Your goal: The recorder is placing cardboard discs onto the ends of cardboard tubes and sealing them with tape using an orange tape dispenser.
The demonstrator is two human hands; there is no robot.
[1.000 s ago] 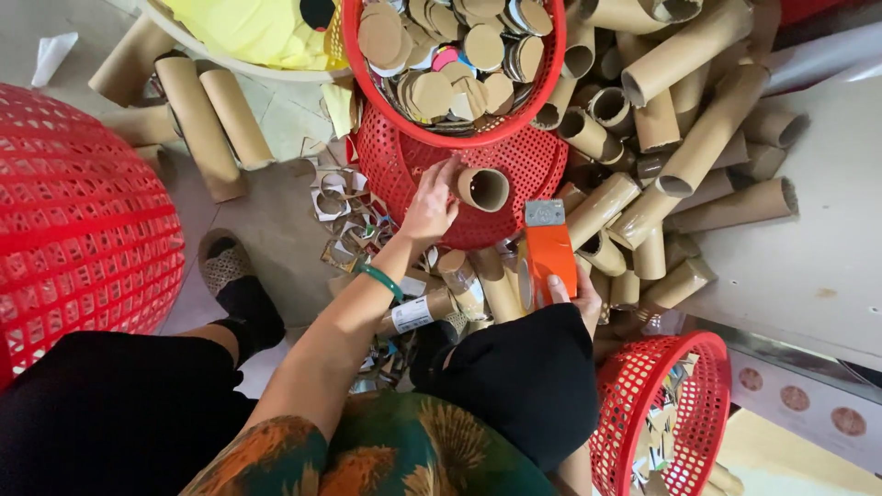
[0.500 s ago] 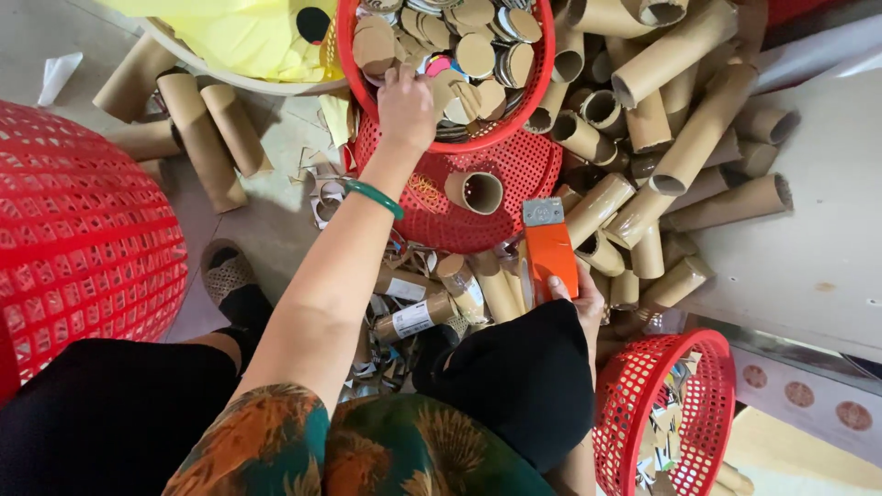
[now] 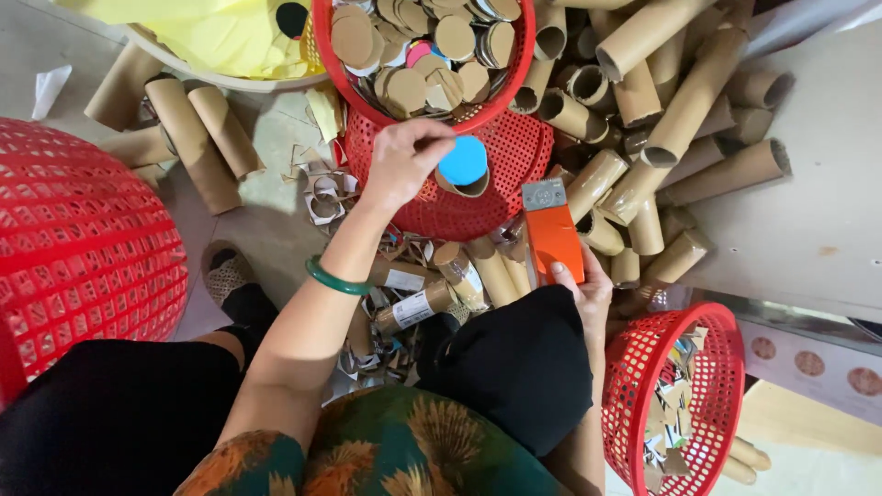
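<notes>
Cardboard tubes (image 3: 684,101) crowd the floor's right side. Left hand (image 3: 404,161) pinches a blue disc (image 3: 463,159) below the red basket's rim (image 3: 423,118); right hand (image 3: 588,289) grips an orange tool (image 3: 554,234).

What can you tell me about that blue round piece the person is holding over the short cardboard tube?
The blue disc is a flat, bright blue circle, seemingly card or paper, with a plain face. The left hand pinches its left edge with the fingertips. It lies roughly level over the open mouth of a short cardboard tube, covering most of the opening; whether it rests on the rim cannot be told. The tube stands on an upturned red basket.
</notes>
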